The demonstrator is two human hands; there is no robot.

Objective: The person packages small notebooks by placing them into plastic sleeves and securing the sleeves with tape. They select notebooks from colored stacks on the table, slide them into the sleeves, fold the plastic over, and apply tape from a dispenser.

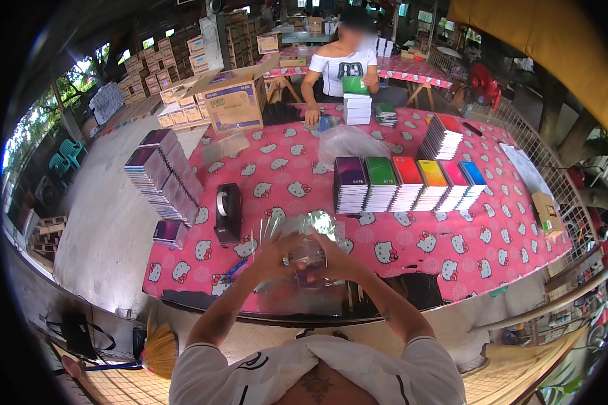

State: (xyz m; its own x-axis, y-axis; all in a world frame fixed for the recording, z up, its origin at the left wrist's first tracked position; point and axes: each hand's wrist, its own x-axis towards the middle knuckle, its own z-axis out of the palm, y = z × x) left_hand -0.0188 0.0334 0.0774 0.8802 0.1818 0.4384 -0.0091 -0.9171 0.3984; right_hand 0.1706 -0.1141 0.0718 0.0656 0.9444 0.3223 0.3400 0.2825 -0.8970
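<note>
At the near edge of the table, my left hand [277, 258] and my right hand [339, 260] close round the two sides of a small purple notebook stack [309, 259] in clear plastic. Loose clear plastic film [317, 221] sticks up beyond my fingers and also spreads beneath them. My fingers partly hide the stack. To the left of my hands stands a black tape dispenser [228, 212], with a blue pen [237, 267] lying nearer to me. Ahead to the right, purple, green, red, yellow, pink and blue notebooks [381, 185] stand in a row of stacks.
Tall stacks of wrapped notebooks [163, 174] line the table's left side. A person [344, 71] sits across the pink patterned table [297, 169], one hand on a green notebook. A clear plastic bag [351, 143] and a large cardboard box [233, 101] are near them.
</note>
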